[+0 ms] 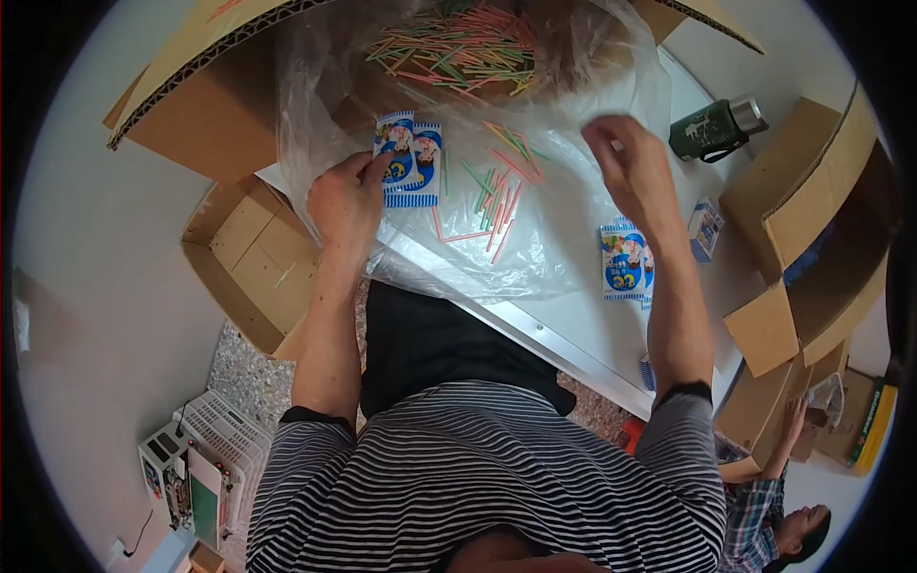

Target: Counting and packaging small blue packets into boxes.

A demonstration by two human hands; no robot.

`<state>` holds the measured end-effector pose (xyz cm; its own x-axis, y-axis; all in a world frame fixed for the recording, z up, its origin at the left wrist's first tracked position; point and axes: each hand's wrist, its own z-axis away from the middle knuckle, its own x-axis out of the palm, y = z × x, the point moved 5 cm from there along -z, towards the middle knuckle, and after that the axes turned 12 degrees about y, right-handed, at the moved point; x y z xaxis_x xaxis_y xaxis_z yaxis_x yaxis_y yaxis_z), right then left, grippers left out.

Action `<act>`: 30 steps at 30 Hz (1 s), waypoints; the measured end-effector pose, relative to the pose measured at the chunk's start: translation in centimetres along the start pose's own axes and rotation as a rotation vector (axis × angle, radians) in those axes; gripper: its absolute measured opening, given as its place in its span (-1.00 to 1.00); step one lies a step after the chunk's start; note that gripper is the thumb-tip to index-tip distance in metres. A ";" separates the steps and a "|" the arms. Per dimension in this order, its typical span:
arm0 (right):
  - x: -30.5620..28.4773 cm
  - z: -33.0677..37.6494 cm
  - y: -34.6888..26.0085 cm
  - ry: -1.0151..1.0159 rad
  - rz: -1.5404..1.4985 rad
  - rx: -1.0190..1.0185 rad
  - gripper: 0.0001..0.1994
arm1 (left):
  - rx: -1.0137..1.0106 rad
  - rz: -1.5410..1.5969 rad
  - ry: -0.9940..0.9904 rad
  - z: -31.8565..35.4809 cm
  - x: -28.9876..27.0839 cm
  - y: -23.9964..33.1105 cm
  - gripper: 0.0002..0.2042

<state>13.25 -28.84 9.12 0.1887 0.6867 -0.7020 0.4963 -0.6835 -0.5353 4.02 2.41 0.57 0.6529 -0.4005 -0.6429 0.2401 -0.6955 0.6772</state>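
My left hand [344,201] pinches two small blue-and-white printed packets [413,162] between thumb and fingers, one overlapping the other. To the right, my right hand [629,162] hovers over the edge of a clear plastic sheet or bag [544,267]; its fingers are curled together, and anything in them is hidden. Between the hands, loose thin pink, green and yellow sticks [497,205] lie on the plastic. A big heap of the same sticks [458,53] fills the plastic-lined cardboard box [205,124] ahead. More blue-and-white packets [623,263] lie on the white table beside my right forearm.
A dark green flask [712,131] lies at the right, near a small box [705,231] and an open carton [821,220]. Below the table's left edge stands an open cardboard tray [258,248]. Another person in a plaid sleeve [755,511] reaches toward cartons at lower right.
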 end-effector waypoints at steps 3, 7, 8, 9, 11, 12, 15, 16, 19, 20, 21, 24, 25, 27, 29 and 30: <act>5.5 -6.1 -2.5 0.018 0.050 -0.343 -0.82 | 0.121 -0.109 0.039 -0.1 -0.9 0.3 -0.78; 13.7 -13.4 -0.1 -0.110 0.230 -0.453 -0.81 | 0.121 0.020 0.065 -0.3 -0.9 0.7 -0.80; 15.4 -14.6 0.8 -0.141 0.355 -0.534 -0.80 | 0.089 0.091 0.072 -0.3 -1.0 0.7 -0.82; 16.7 -15.9 2.5 -0.170 0.493 -0.606 -0.79 | 0.064 0.174 0.073 -0.4 -0.7 1.0 -0.83; 17.3 -16.7 3.2 -0.101 0.358 -0.767 -0.73 | 0.034 0.221 0.081 -0.4 -0.9 1.1 -0.84; 17.4 -16.3 1.3 -0.174 0.533 -0.775 -0.71 | 0.008 0.261 0.084 -0.3 -1.0 0.9 -0.85; 21.3 -17.0 4.9 -0.604 0.472 -0.253 -0.63 | -0.049 0.390 0.057 -0.5 -0.9 0.6 -0.84; 20.6 -16.5 3.9 -0.437 0.059 -0.261 -0.59 | -0.059 0.387 0.058 -0.5 -1.0 0.1 -0.84; 18.4 -15.8 4.5 -0.283 -0.513 -0.096 -0.46 | -0.095 0.492 0.063 -1.0 -0.5 0.0 -0.84; 19.1 -17.3 5.6 -0.302 -0.020 -0.266 -0.46 | -0.079 0.512 0.059 -1.1 -0.4 0.6 -0.84; 19.0 -18.1 7.1 -0.307 0.484 -0.417 -0.45 | -0.059 0.539 0.048 -1.4 0.0 1.5 -0.83; 17.3 -16.1 -2.3 -0.421 0.702 -0.420 -0.52 | -0.177 0.569 0.063 -1.2 -1.2 -0.1 -0.82; 16.5 -16.2 -3.0 -0.233 0.761 -0.459 -0.55 | -0.177 0.567 0.064 -1.3 -1.4 0.0 -0.82; 16.1 -14.9 0.3 -0.168 0.788 -0.796 -0.58 | -0.226 0.621 0.053 -1.6 -1.5 0.5 -0.79; 13.9 -16.8 7.1 -0.099 -0.745 -0.263 -0.29 | -0.248 0.790 0.024 -2.3 -0.7 2.1 -0.80; 13.3 -16.3 5.1 0.065 -0.806 -0.733 -0.39 | -0.290 0.925 0.028 -2.7 -0.7 2.3 -0.80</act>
<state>32.06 -19.19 4.74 -0.3846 0.8933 -0.2325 0.8744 0.2718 -0.4018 6.02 2.71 3.57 0.6883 -0.6987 0.1948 -0.2120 0.0630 0.9752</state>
